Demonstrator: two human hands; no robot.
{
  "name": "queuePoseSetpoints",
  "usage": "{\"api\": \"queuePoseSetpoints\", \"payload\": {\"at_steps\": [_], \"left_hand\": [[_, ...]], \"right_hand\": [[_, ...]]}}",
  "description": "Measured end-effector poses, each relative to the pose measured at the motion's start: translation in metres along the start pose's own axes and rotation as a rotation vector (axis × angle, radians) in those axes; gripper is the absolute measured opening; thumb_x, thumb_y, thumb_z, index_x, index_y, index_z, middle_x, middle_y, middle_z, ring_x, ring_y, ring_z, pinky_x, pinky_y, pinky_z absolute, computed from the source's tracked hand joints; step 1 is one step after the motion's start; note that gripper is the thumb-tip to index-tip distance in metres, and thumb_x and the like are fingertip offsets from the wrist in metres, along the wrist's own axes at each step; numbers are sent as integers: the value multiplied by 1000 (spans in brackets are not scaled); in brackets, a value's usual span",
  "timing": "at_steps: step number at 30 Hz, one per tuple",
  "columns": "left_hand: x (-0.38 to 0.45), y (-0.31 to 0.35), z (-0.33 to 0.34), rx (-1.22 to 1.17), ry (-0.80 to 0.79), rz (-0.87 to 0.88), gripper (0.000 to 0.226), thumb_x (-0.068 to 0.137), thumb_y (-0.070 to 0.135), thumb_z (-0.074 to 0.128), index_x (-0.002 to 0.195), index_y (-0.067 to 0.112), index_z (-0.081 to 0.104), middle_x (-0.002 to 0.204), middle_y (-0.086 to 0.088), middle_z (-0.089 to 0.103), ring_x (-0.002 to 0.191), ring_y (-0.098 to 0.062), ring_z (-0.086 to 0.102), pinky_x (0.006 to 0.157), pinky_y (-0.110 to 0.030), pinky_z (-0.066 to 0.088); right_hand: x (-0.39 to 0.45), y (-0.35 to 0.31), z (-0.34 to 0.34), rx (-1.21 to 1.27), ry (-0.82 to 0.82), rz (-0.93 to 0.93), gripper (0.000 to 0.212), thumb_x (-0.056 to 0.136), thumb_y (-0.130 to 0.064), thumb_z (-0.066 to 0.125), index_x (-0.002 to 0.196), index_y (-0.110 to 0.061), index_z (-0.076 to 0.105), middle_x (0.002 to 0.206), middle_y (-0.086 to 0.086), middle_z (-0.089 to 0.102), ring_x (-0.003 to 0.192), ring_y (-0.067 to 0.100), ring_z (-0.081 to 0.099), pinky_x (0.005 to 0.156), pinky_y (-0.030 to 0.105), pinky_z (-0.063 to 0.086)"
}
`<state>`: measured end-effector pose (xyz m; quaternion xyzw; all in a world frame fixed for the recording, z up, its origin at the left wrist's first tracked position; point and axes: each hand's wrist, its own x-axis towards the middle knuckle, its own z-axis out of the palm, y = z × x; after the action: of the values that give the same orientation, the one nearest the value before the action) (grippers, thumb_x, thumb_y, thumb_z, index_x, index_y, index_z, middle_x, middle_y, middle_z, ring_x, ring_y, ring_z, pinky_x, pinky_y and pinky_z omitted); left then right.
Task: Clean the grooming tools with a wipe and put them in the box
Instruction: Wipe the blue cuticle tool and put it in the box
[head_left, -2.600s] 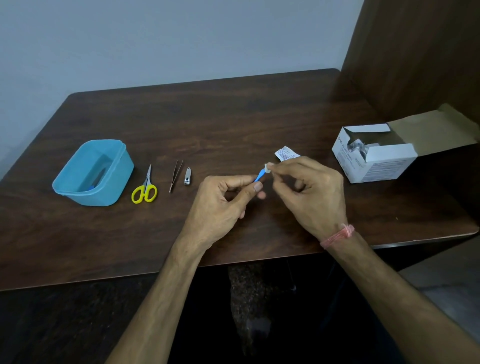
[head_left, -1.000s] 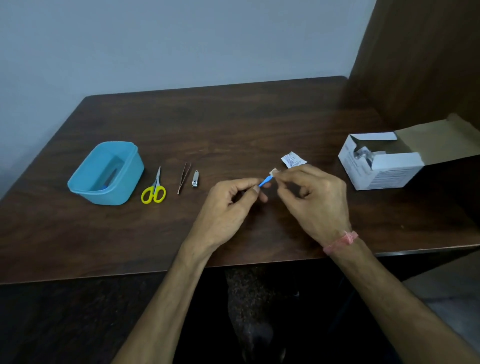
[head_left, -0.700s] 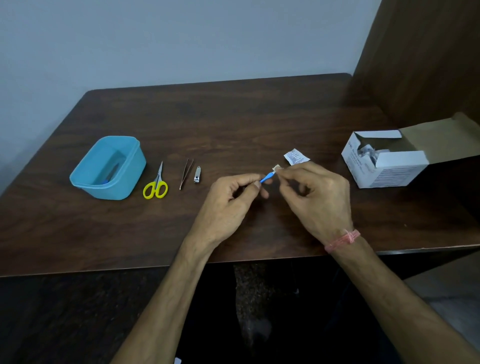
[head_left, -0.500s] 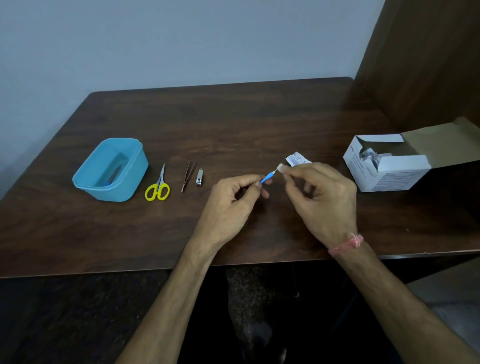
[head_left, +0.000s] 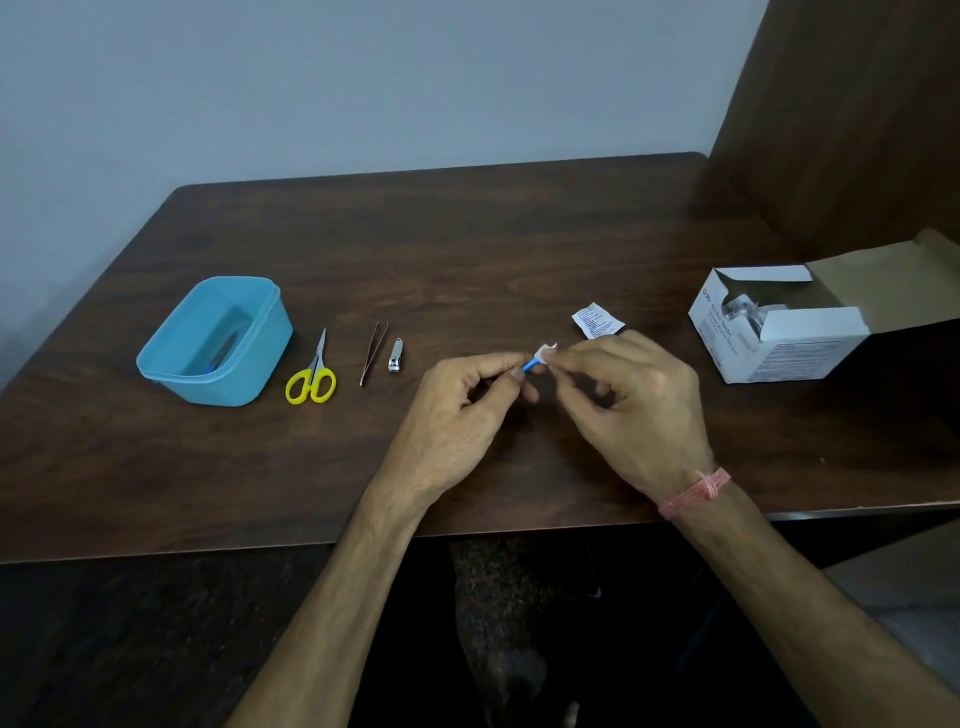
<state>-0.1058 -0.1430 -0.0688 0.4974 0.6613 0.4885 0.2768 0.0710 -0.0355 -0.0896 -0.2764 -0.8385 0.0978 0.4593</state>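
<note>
Left hand (head_left: 457, 410) pinching small blue tool (head_left: 529, 365) over table (head_left: 467, 249); right hand (head_left: 631, 410) pinching wipe (head_left: 544, 355) around tool's tip. Both right of blue box (head_left: 270, 332), well apart from it.

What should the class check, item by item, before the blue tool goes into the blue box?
1. Left hand has a grip on the blue tool: ok.
2. Right hand pinches the wipe round the tool's tip: ok.
3. Tool fully wiped: cannot tell.
4. Blue box open, upright: ok.
5. Scissors, tweezers, nail clipper lie between hand and box, so lift over them: ok.
6. Those three cleaned: cannot tell.
</note>
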Motion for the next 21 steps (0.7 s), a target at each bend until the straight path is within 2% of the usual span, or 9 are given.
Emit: {"api": "queuePoseSetpoints", "payload": {"at_steps": [3, 5, 6, 8, 10, 12, 14, 17, 21], "left_hand": [[0, 0, 2, -30, 37, -46, 29, 114, 22, 60, 108, 33, 86, 94, 9, 83, 91, -43, 69, 78, -32, 48], [2, 1, 3, -37, 67, -64, 27, 114, 22, 61, 110, 31, 87, 94, 11, 83, 85, -40, 66, 69, -19, 43], [2, 1, 3, -36, 68, -66, 28, 114, 22, 61, 109, 31, 87, 93, 11, 83, 81, -34, 63, 66, -16, 41], [3, 1, 3, -21, 62, -58, 29, 114, 24, 61, 102, 30, 87, 87, 3, 82, 75, -23, 59, 65, -23, 43], [2, 0, 3, -4, 46, -57, 30, 113, 25, 61, 98, 30, 86, 85, -8, 79, 70, -35, 59, 69, -33, 43], [1, 0, 1, -19, 24, -52, 30, 113, 26, 60, 99, 32, 86, 88, -6, 81, 83, -47, 68, 76, -38, 44], [1, 1, 1, -19, 28, -47, 32, 113, 24, 60, 95, 34, 85, 91, -2, 82, 92, -48, 71, 79, -38, 44], [1, -1, 1, -25, 31, -35, 31, 114, 23, 60, 100, 34, 85, 94, 3, 83, 94, -46, 72, 81, -38, 46], [3, -4, -1, -23, 32, -18, 32, 114, 27, 60, 95, 35, 85, 90, -13, 80, 89, -46, 72, 80, -41, 44]], "right_hand": [[4, 5, 0, -17, 85, 106, 19, 93, -13, 84, 108, -24, 88, 91, -10, 79, 68, 10, 51, 67, 39, 57], [4, 6, -2, 9, 145, 138, 19, 95, -12, 83, 110, -23, 88, 95, -10, 79, 65, 11, 50, 67, 33, 54], [3, 5, -2, 35, 154, 121, 20, 96, -11, 82, 112, -22, 88, 99, -11, 79, 65, 6, 49, 67, 28, 52], [0, 1, -3, 89, 115, 64, 22, 98, -8, 81, 116, -20, 87, 105, -10, 79, 65, -3, 48, 67, 19, 47], [-3, 0, -1, 110, 43, 16, 24, 100, -7, 80, 118, -20, 86, 109, -10, 80, 62, -6, 47, 65, 20, 49], [-2, 1, 2, 91, -12, -5, 24, 102, -9, 78, 120, -22, 86, 113, -11, 80, 62, -8, 47, 63, 29, 56], [-1, 2, 4, 72, -16, 10, 22, 103, -12, 77, 120, -23, 86, 112, -11, 80, 62, -8, 46, 62, 36, 59], [-2, 2, 3, 88, -19, -2, 21, 103, -13, 77, 120, -22, 86, 113, -11, 80, 60, -14, 44, 61, 33, 58], [-1, 2, 3, 89, -9, 21, 22, 101, -12, 78, 118, -23, 86, 112, -12, 81, 57, -12, 44, 60, 31, 56]]}}
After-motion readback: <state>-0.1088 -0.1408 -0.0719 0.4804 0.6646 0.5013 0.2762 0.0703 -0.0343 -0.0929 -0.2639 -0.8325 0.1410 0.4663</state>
